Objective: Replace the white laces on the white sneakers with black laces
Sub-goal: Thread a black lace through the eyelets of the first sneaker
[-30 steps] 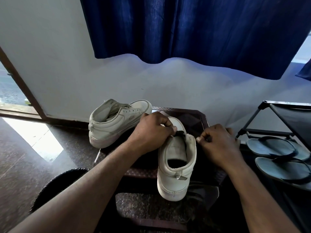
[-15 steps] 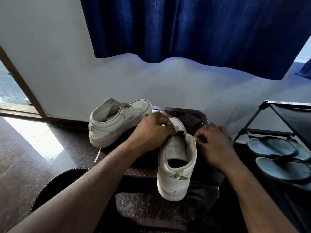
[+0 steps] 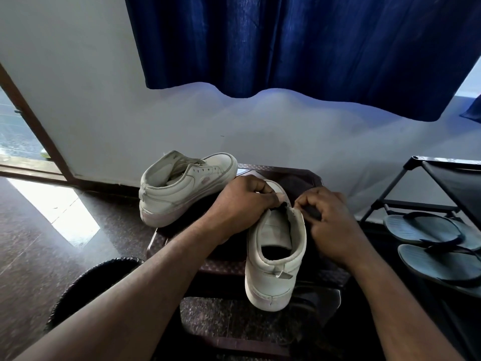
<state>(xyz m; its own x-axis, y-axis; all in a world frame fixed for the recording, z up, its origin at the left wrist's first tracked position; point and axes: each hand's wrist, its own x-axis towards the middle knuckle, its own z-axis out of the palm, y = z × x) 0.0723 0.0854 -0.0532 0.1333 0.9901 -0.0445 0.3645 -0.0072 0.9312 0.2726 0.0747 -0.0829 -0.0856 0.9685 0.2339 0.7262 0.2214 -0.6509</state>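
Black lace (image 3: pixel 284 204) shows as a short dark run at the top of the sneaker's (image 3: pixel 273 280) throat, just ahead of the tongue. The sneaker stands upright on the counter (image 3: pixel 299 175), heel toward me, toe toward the wall.

Over the last second my right grip (image 3: pixel 330 225) has slid in from a little way off the shoe's right flank, and its fingertips now touch the collar edge. My left grip (image 3: pixel 242 201) has hardly shifted. I judge that the slack on the right is taken up and the lace is being seated at an upper eyelet. This shoe seems well along, though my hands hide the lower rows.

My left grip is closed, thumb and forefinger pinching the lace at the left of the throat, the other fingers curled over the upper. My right grip is closed too, fingers curled round a dark strand that I take for the lace's other end, pressed to the shoe's right side.

The other sneaker (image 3: pixel 182 188) lies on its side at the counter's far left, with no lace in its eyelets that I can see, so it waits its turn. Flip-flops (image 3: pixel 426 230) sit on the rack (image 3: pixel 416 165) to the right, and a blue curtain (image 3: pixel 286 43) hangs above.
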